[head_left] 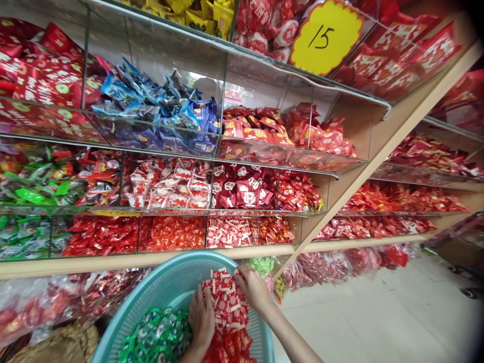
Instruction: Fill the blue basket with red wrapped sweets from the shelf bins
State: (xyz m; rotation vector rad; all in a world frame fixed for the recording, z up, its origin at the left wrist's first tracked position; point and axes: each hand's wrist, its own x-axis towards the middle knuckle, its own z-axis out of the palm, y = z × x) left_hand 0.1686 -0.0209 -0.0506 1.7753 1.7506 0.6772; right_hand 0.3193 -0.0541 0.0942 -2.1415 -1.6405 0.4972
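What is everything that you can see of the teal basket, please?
The teal basket is round, apparently plastic, with a smooth rim and a finely pierced wall. It sits open side up before the shelves, its near side out of frame. Green packets lie in its left part, red packets and red-and-white packets in its right. The left hand and right hand flank the red-and-white packets.

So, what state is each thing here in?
Left hand: against the red-and-white sweets
Right hand: at their other side; grip unclear
Red-and-white sweets: wrapped, heaped between the hands
Green sweets: wrapped, in the basket
Red sweets: wrapped, in the basket
Basket: open-topped, partly filled
Shelves: stocked
Yellow sign: marked 15
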